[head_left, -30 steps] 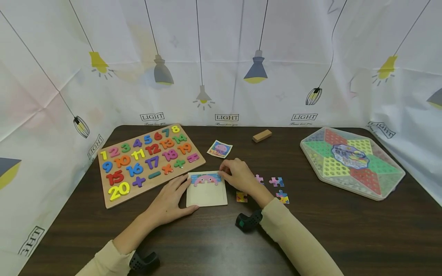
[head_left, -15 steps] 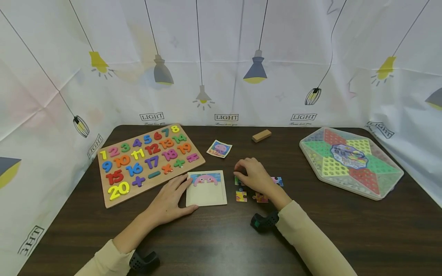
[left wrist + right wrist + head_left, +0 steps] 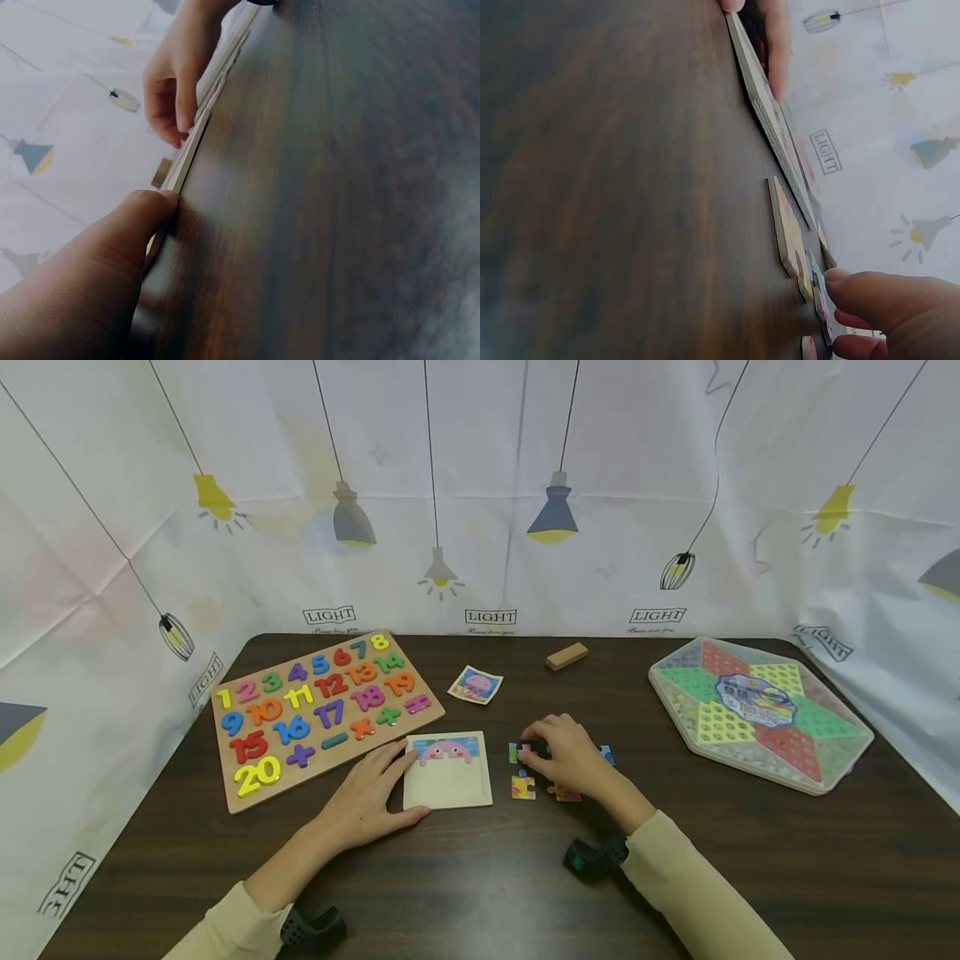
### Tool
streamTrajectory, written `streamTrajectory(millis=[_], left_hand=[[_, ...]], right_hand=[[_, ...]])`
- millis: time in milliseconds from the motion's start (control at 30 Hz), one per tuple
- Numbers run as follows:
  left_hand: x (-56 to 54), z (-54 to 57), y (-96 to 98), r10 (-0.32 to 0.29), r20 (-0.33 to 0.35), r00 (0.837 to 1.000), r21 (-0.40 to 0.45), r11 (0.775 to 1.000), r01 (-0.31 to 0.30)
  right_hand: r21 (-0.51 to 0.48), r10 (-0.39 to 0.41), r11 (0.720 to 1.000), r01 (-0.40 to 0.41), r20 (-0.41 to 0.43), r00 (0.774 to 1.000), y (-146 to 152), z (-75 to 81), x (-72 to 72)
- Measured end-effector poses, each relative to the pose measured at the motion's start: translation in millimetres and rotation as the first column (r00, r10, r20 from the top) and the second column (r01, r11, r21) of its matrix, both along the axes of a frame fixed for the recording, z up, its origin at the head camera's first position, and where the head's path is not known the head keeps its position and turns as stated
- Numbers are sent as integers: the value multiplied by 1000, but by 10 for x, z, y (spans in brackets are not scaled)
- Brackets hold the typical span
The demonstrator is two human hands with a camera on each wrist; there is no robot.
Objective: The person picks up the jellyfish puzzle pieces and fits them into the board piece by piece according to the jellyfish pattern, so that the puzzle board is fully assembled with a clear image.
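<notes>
A square wooden puzzle tray [image 3: 447,789] lies on the table, with a pink cartoon face on blue [image 3: 446,750] along its top and bare wood below. My left hand [image 3: 372,789] rests along the tray's left side, fingers at the upper left corner and thumb at the lower edge. In the left wrist view its thumb [image 3: 142,214] touches the tray's edge. To the tray's right, my right hand [image 3: 566,756] has thumb and fingertips around a green and pink puzzle piece [image 3: 513,752]. Below it lie a yellow piece [image 3: 523,787] and an orange piece [image 3: 567,793]; a blue one [image 3: 607,754] is partly covered by the hand.
A wooden number board [image 3: 330,718] lies at the left. Behind the tray are a small picture card [image 3: 476,685] and a wooden block [image 3: 566,657]. A hexagonal game box [image 3: 761,714] occupies the right. A white printed cloth [image 3: 480,468] hangs behind the table.
My right hand has left the tray's upper right corner and moved right to the loose pieces, its fingertips lowering around one. My left hand and the tray stay in place.
</notes>
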State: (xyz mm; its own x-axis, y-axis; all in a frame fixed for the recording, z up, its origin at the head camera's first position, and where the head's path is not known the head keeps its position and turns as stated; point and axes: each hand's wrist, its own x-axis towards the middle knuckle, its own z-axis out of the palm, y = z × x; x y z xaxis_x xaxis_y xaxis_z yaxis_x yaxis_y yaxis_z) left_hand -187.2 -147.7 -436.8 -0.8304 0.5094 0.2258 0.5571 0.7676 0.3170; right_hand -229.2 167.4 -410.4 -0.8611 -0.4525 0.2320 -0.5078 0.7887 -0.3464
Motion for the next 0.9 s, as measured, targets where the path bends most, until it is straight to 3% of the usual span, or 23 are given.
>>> streamTrajectory(millis=[567, 900], left_hand=[[-7, -28, -4, 8, 3, 1000, -3, 1000, -8], [-18, -31, -1, 8, 27, 1000, -3, 1000, -8]], right_hand=[[28, -9, 1000, 9, -12, 1000, 16, -27, 66], [-6, 19, 1000, -19, -17, 1000, 29, -53, 59]])
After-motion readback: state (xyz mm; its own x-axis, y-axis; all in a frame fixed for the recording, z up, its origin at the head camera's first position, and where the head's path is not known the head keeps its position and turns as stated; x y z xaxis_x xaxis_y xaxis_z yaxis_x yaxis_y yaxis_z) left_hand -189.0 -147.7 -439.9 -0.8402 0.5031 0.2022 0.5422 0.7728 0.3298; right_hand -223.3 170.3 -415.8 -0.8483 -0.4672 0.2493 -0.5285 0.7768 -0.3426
